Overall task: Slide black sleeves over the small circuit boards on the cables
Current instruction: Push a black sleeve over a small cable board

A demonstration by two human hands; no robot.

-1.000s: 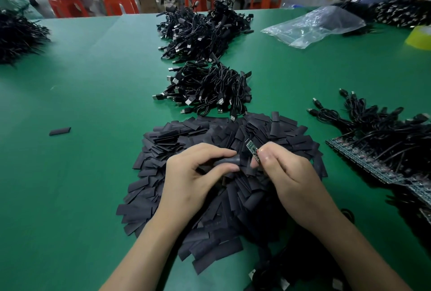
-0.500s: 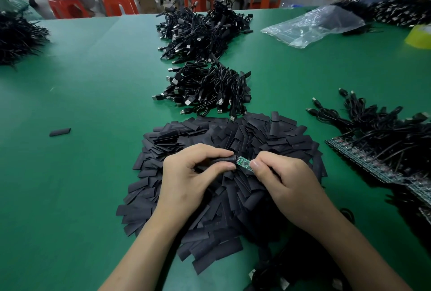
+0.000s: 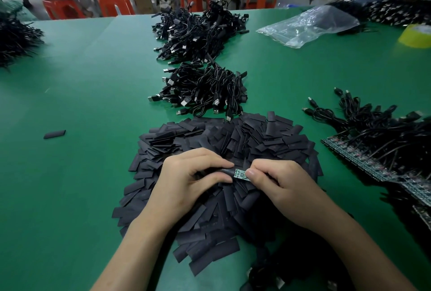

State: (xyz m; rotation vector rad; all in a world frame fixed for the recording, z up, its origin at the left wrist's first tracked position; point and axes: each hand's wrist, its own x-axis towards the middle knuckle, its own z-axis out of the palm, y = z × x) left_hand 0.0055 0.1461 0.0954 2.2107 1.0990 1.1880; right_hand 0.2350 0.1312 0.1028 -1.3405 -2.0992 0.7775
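Note:
Between thumb and forefinger, my left hand (image 3: 186,181) pinches a black sleeve (image 3: 225,171) above a big heap of flat black sleeves (image 3: 254,141). My right hand (image 3: 279,185) pinches a small green circuit board (image 3: 240,173) by its right end. The board lies level, and its left end sits inside the mouth of the sleeve. The board's cable is hidden under my right hand.
Finished black USB cables lie in two piles (image 3: 205,90) (image 3: 198,31) straight ahead. Cables with bare boards (image 3: 373,141) lie at the right. A stray sleeve (image 3: 54,134) is at the left, a clear plastic bag (image 3: 307,25) and yellow tape roll (image 3: 415,35) far right. Other people work beyond.
The board has tipped from upright to level and its left end has entered the sleeve. My hands have closed together.

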